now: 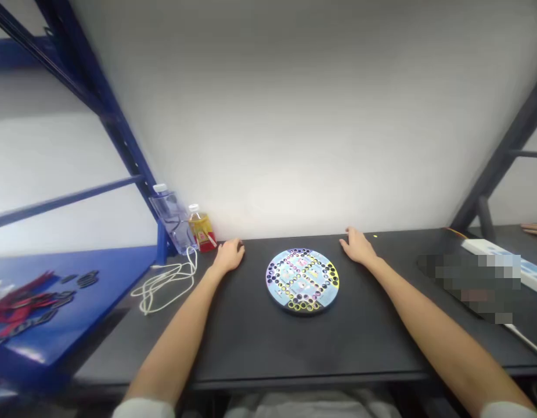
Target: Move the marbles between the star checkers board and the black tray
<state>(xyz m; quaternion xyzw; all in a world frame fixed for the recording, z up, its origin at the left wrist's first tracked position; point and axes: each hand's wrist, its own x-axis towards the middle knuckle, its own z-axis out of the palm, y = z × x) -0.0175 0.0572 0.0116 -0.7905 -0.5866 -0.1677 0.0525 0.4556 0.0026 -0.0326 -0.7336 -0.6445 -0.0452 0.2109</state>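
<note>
The left hand (228, 256) and right hand (357, 246) rest empty, fingers loosely parted, flanking the untouched board (302, 281) (nothing seemingly done yet, all handling left).

At your twelve o'clock stood a pale wall (294, 116), brightest low down and dimmer toward the top. A black table (329, 345) ran below it, its near edge at your six. You had a blue frame (122, 136) at ten o'clock, a blue tabletop (114, 270) at nine and a dark frame (503, 151) at two.

Left hand (229, 255) and right hand (357, 248): on black surface (312, 351) | Round patterned board (302, 281): between them | Yellow-labelled bottle (202, 231): beside left hand
</note>
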